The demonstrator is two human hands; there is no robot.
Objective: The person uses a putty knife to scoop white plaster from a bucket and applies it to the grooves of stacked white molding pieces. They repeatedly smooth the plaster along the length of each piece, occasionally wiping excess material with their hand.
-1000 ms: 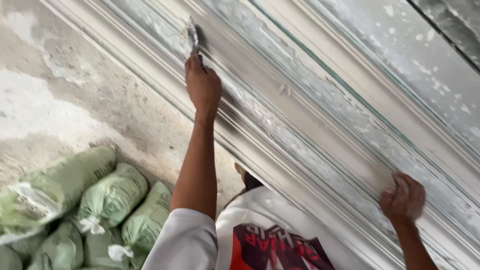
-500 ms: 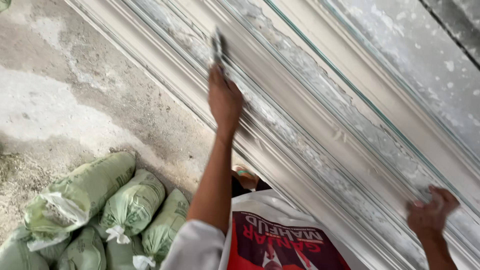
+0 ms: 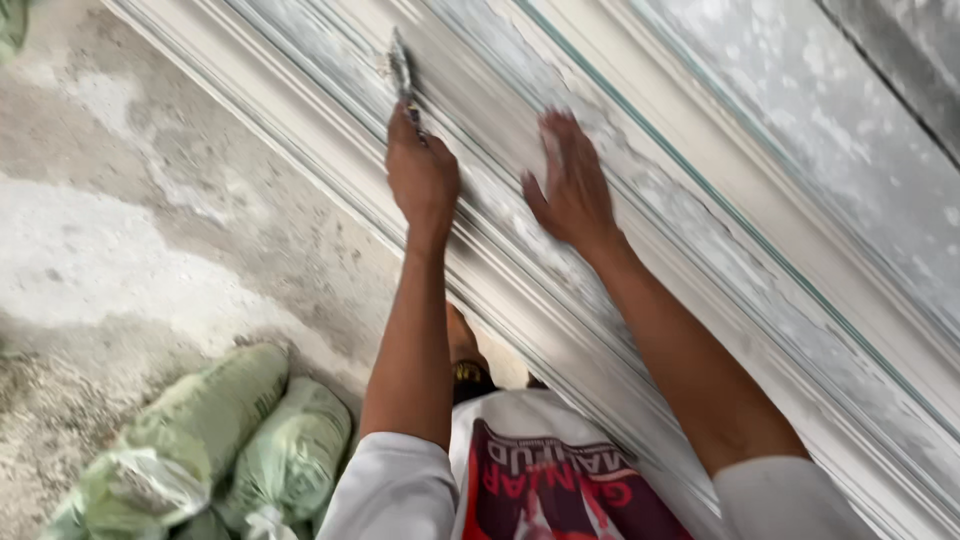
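My left hand (image 3: 422, 175) is closed around the handle of a small metal scraper (image 3: 402, 70), whose blade rests in a groove of the long white plaster moulding (image 3: 700, 250). My right hand (image 3: 572, 185) lies flat with fingers spread on the moulding, just right of the left hand. The moulding runs diagonally from upper left to lower right, with patchy grey and white filler on its ribs. My white sleeves and a shirt with a red print show at the bottom.
Several green sacks (image 3: 215, 450) lie piled on the rough concrete floor (image 3: 130, 230) at lower left. A thin green line (image 3: 740, 215) runs along the moulding. A mottled grey panel (image 3: 850, 110) fills the upper right.
My right hand has moved from far down the moulding at lower right up to a spot beside my left hand. The left hand with the scraper has slid slightly along the groove.
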